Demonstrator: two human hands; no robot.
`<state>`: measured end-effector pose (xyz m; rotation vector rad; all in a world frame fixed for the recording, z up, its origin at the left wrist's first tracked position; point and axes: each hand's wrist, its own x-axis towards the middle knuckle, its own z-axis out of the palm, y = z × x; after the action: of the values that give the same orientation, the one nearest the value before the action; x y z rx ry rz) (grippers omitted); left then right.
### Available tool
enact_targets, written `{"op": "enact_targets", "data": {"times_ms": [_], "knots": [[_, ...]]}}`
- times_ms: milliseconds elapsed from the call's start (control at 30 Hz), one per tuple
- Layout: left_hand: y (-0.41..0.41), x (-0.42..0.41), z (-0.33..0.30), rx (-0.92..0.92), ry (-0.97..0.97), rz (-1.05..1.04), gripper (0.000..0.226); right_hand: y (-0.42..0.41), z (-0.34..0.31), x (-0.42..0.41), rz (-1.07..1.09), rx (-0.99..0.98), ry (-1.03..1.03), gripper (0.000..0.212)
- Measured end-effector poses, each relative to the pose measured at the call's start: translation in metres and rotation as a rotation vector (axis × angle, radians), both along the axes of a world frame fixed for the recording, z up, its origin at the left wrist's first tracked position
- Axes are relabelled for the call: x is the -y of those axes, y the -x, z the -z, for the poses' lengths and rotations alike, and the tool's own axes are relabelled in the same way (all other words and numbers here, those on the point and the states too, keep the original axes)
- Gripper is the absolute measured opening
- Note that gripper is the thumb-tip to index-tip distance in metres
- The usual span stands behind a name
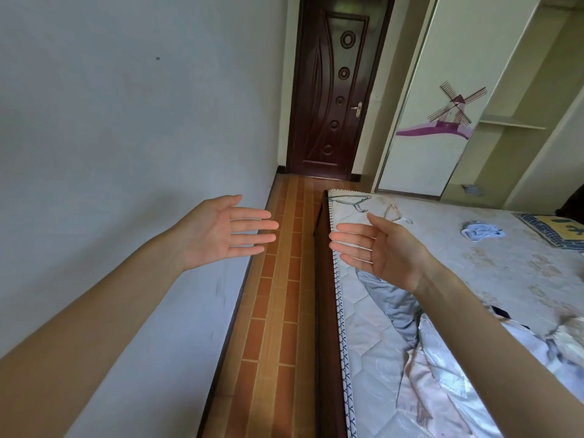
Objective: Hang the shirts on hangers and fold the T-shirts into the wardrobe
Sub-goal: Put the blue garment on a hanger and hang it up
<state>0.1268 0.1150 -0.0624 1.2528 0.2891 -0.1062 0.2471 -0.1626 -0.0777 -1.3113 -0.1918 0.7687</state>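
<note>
Head view shows both hands raised in the near middle of the scene, palms facing each other and well apart. Left hand (226,230) is released: fingers straight and spread slightly, holding nothing, positioned in front of the pale blue-white wall (126,121) and the brown tiled floor strip (284,279). Right hand (384,251) is likewise released, fingers straight, holding nothing, positioned above the left edge of the quilted pale patterned mattress (505,263) of the bed. Crumpled grey-blue and pale pink garments (420,358) lie in a heap on the near part of the mattress, below the right forearm. A small bunched light blue garment (478,232) lies farther right on the mattress, near a blue-and-yellow patterned pillow (553,230) at the right edge. Two hangers rest on the far left corner of the mattress: a dark wire hanger (352,200) and, just to its right, a pale translucent hanger (395,213). Beyond the bed stands the cream wardrobe (512,121), with a white sliding door bearing a purple windmill picture (452,109) and open shelves to its right. A dark brown carved wooden door (335,90) closes the far end of the floor strip.
</note>
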Motion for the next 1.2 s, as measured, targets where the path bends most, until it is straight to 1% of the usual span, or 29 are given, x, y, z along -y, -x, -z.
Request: {"op": "enact_targets", "data": {"times_ms": [133,233,500,633,900,1100,1200], "knots": [[-0.044,-0.009,0.010,-0.036,-0.017,0.007,0.050,-0.050,0.019,-0.014,-0.023,-0.036,0.001,0.054],[-0.090,-0.010,0.014,-0.045,-0.032,0.022,0.050,-0.095,0.028,-0.018,-0.033,-0.032,0.009,0.050],[-0.206,-0.002,0.012,-0.068,-0.031,0.033,0.049,-0.205,0.025,-0.009,-0.031,-0.018,0.029,0.050],[-0.239,-0.008,0.016,-0.078,-0.010,0.017,0.047,-0.241,0.028,-0.008,-0.024,-0.035,0.030,0.045],[-0.304,-0.028,0.029,-0.115,0.000,0.020,0.047,-0.306,0.044,-0.018,0.004,-0.075,0.046,0.046],[-0.365,-0.055,0.038,-0.102,0.019,0.061,0.048,-0.354,0.054,-0.048,0.020,-0.079,0.051,0.046],[-0.401,-0.081,0.041,-0.084,0.016,0.085,0.048,-0.386,0.054,-0.074,0.039,-0.072,0.055,0.046]]}}
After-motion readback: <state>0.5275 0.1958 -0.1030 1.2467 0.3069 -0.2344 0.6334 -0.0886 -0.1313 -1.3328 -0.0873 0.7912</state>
